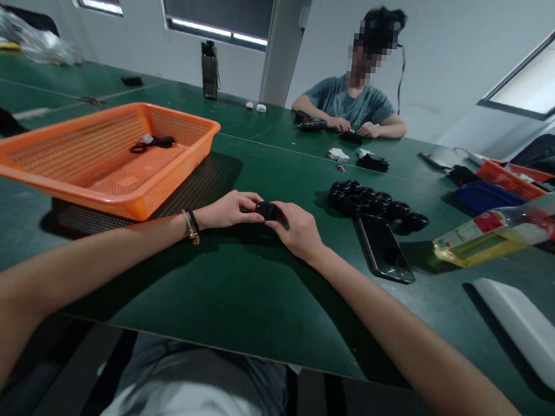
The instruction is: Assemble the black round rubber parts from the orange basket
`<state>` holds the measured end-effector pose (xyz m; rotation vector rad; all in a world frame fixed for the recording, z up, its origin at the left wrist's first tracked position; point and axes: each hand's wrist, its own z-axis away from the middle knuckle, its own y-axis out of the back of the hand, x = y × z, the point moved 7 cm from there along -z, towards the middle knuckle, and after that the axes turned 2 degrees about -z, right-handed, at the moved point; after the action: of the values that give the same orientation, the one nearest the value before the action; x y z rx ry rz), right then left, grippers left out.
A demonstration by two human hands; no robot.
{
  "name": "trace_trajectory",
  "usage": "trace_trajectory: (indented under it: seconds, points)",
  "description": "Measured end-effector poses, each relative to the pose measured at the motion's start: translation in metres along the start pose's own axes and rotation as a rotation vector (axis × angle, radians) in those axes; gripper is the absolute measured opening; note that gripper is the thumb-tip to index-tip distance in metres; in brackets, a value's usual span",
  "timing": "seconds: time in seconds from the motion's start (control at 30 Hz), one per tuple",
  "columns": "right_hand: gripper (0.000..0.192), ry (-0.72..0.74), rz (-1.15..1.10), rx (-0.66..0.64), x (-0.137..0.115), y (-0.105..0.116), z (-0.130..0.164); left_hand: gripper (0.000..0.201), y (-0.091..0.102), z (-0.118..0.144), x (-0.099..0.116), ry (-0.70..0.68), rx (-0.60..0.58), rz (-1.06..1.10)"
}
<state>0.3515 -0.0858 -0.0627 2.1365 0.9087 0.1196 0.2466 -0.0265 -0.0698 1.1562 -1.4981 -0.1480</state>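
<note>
1. Your left hand (229,210) and right hand (297,230) meet near the middle of the green table (250,296), a little way in from its near edge.
2. Between them sits a small black part (267,210); the fingers of both hands are closed around it, the left from the left side, the right from the right and over the top.
3. The part rests at or just above the table surface; you cannot tell from this view whether it touches the mat.
4. Your left wrist carries a bracelet (191,225).
5. To the left, just beyond your left hand, stands an orange mesh basket (113,200), propped on a dark tray so that it tilts. A few small black and white items (152,141) lie in its far part.
6. To the right and slightly farther off, a cluster of black round parts (375,203) lies on the table, touching one another.
7. A dark phone (383,248) lies flat just near of that cluster.
8. Farther right, a clear bottle with yellow liquid (498,235) lies on its side.
9. A white flat object (524,330) lies at the near right.
10. Across the table, another person's hands (355,125) rest on small dark items.
</note>
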Motion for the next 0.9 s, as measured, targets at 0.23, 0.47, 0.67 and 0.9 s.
trace_trajectory:
  seconds: [0.23, 0.47, 0.67, 0.9]
  points:
    - [0.028, -0.094, -0.034, -0.037, 0.005, -0.003, 0.001, 0.026, 0.0, 0.001, 0.002, -0.022, 0.008, -0.044]
    - [0.024, -0.3, -0.109, -0.168, 0.011, -0.007, -0.001, 0.024, -0.001, 0.001, 0.003, -0.047, 0.008, -0.081]
    - [0.023, -0.397, -0.235, -0.23, 0.015, -0.01, 0.0, 0.024, -0.002, 0.002, 0.005, -0.072, 0.017, -0.107]
    - [0.026, -0.332, -0.197, -0.106, 0.017, -0.006, 0.001, 0.027, 0.0, -0.002, 0.001, 0.005, -0.005, -0.009]
